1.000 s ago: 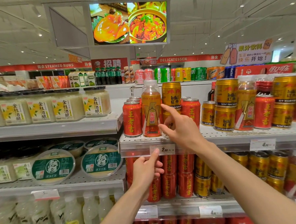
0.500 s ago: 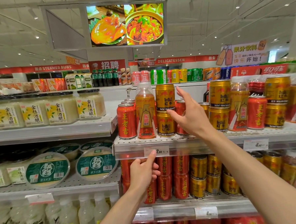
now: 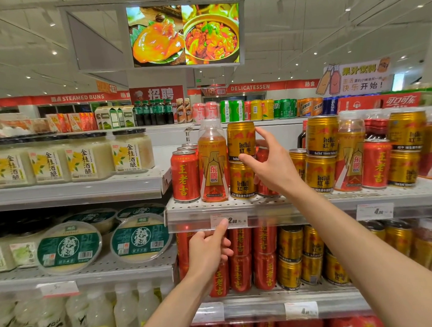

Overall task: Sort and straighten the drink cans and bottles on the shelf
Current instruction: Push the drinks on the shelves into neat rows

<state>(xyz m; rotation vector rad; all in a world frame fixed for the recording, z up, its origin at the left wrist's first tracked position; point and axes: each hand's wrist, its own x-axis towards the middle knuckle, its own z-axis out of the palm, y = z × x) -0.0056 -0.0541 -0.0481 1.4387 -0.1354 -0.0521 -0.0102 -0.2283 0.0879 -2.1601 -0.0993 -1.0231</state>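
Note:
On the upper shelf (image 3: 312, 200) stand a red can (image 3: 185, 176), an orange bottle (image 3: 213, 163) and two gold cans stacked one on the other. My right hand (image 3: 270, 165) grips the top gold can (image 3: 240, 139), thumb on its front and fingers around its right side. The bottom gold can (image 3: 242, 180) is partly behind my thumb, and another red can (image 3: 262, 156) is mostly hidden by my palm. My left hand (image 3: 209, 251) holds nothing, its forefinger touching the price tag (image 3: 234, 220) on the shelf rail.
More gold cans (image 3: 322, 155), an orange bottle (image 3: 351, 153) and a red can (image 3: 376, 165) stand mixed to the right. Red cans (image 3: 265, 255) and gold cans (image 3: 290, 257) fill the shelf below. White jars (image 3: 89, 157) and round tubs (image 3: 69, 247) occupy the left shelves.
My right hand has moved up from the lower cans and closed around the top gold can. My left hand stays pointing at the price tag.

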